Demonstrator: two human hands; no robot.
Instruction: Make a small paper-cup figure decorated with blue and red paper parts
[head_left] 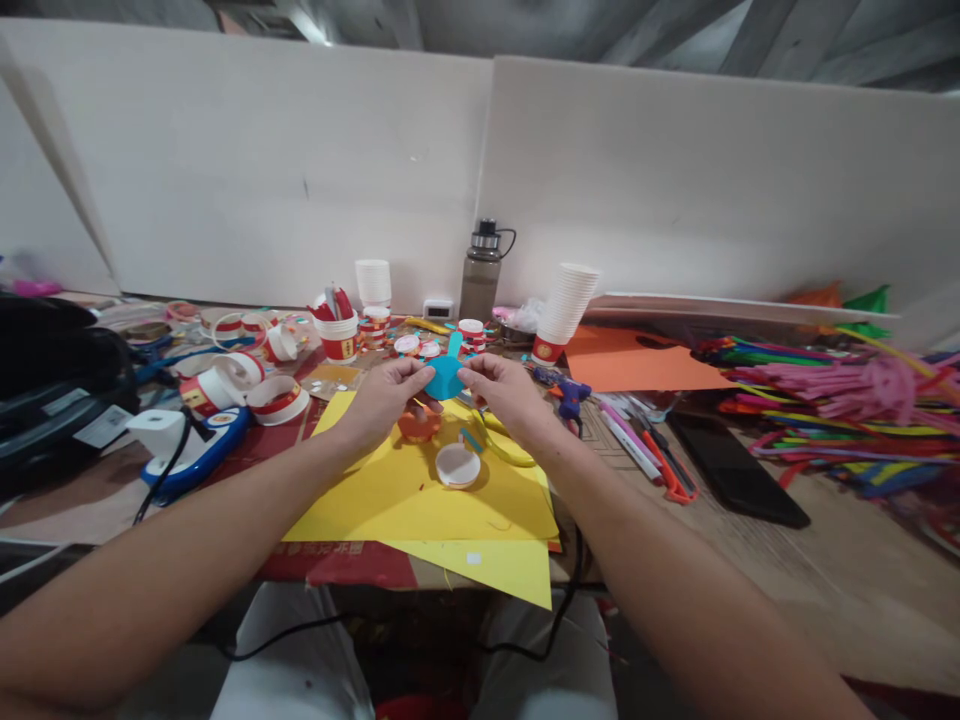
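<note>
Between my two hands, above the yellow paper (360,505), is a blue paper disc (446,378) with a narrow strip sticking up from its top. My left hand (394,395) pinches the disc's left edge, and my right hand (499,385) pinches its right edge. Below them a small white cup bottom (458,467) sits on the paper, its hollow side facing up. An orange piece (420,424) lies partly hidden behind my left fingers. Yellow-handled scissors (510,445) rest beside my right wrist.
Stacked paper cups (566,310) and a water bottle (481,275) stand at the back. To the right are a glue gun (571,397), pens (630,440), a black phone (739,470) and colourful pipe cleaners (862,400). Cut cup rings (277,400) and a blue power strip (199,455) lie left.
</note>
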